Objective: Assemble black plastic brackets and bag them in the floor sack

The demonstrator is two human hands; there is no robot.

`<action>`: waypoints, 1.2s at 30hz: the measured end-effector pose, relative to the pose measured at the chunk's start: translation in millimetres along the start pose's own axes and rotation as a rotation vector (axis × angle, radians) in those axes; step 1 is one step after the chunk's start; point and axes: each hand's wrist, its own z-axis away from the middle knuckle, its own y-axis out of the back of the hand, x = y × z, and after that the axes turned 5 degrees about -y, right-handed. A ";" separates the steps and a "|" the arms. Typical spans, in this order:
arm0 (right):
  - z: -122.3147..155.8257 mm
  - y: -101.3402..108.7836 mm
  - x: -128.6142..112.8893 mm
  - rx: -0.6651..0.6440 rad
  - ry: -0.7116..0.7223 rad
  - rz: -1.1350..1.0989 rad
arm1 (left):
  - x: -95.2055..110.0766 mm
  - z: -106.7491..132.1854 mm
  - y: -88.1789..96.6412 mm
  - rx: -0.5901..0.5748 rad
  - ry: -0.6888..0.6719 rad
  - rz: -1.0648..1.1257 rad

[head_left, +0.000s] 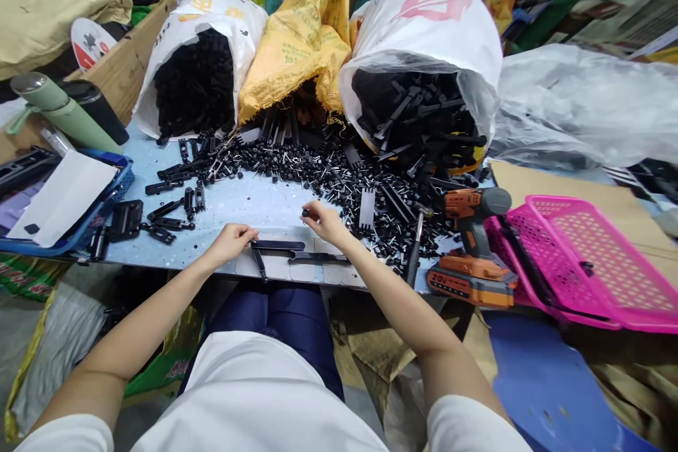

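At the table's front edge, my left hand is closed, its fingertips pinching the left end of a jointed black plastic part. A short black leg of that part angles down over the edge. My right hand, also closed, pinches a small black-headed screw just above the table. A second long black piece lies below my right wrist, touching or close to the first. Beyond both hands spreads a heap of black-headed screws. Several black clip-like parts lie to the left.
White sacks of black parts and a yellow sack stand behind the heap. On the right are a hammer, a cordless drill and a pink basket. A blue tray and green bottle stand left.
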 end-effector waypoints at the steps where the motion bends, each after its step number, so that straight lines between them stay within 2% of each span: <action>1: 10.6 -2.6 -1.3 0.008 -0.003 -0.079 | -0.7 -0.7 -0.2 -0.003 0.011 0.006; 4: 36.9 -12.7 -1.9 -0.004 -0.021 -0.195 | -0.5 -0.9 0.0 0.034 0.024 -0.019; 8: 53.4 -24.1 -0.2 0.017 -0.032 -0.087 | 5.1 0.4 1.2 0.008 0.014 -0.092; 10: 57.1 -26.7 -0.1 0.032 0.027 0.058 | 8.0 0.3 1.1 -0.009 0.011 -0.103; 13: 62.5 -28.8 1.2 0.005 0.203 0.256 | 9.9 0.0 -1.1 -0.028 0.016 -0.099; 16: 68.5 -31.4 6.6 0.018 0.298 0.324 | 9.6 0.0 -4.7 -0.023 0.049 -0.092; 21: 74.0 -34.0 16.7 0.024 0.301 0.315 | 3.7 -4.4 -8.4 0.109 0.050 -0.115; 26: 75.4 -32.1 19.4 -0.042 0.333 0.419 | -9.6 -5.8 -8.8 0.063 0.140 -0.013; 29: 74.7 -32.9 19.6 -0.036 0.261 0.396 | -9.4 -0.7 -9.3 0.069 0.175 -0.122; 31: 73.9 -34.2 19.3 -0.048 0.233 0.365 | -2.0 3.7 -14.6 0.136 0.048 -0.329; 33: 74.0 -36.4 18.8 -0.054 0.222 0.352 | 8.9 6.8 -27.1 0.137 -0.232 -0.554; 35: 75.8 -39.5 18.5 -0.023 0.205 0.356 | 18.7 6.8 -45.2 0.022 -0.482 -0.715; 36: 77.2 -41.3 18.6 -0.003 0.202 0.361 | 22.0 5.5 -54.6 -0.062 -0.544 -0.769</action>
